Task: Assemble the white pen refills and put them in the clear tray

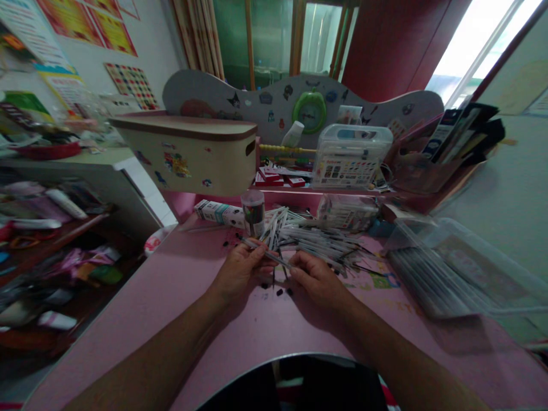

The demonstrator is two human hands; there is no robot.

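Observation:
Over the pink desk, my left hand [238, 270] grips a slim clear pen [273, 256] between thumb and fingers. The fingers of my right hand [315, 278] are closed at the near right end of the same pen, which slants between both hands. Small black pieces like pen caps [280, 292] lie on the desk just below and between my hands. Right behind them spreads a loose pile of white and clear pens [314, 238], some with dark tips. A clear cylindrical tub [253, 212] stands behind my left hand.
A clear plastic bin [483, 268] with many pens or refills sits at the right. A long printed box [220, 213] lies behind left, a clear case [346, 212] behind right. The raised shelf carries a cream storage box [192, 157] and a handled plastic case [351, 157].

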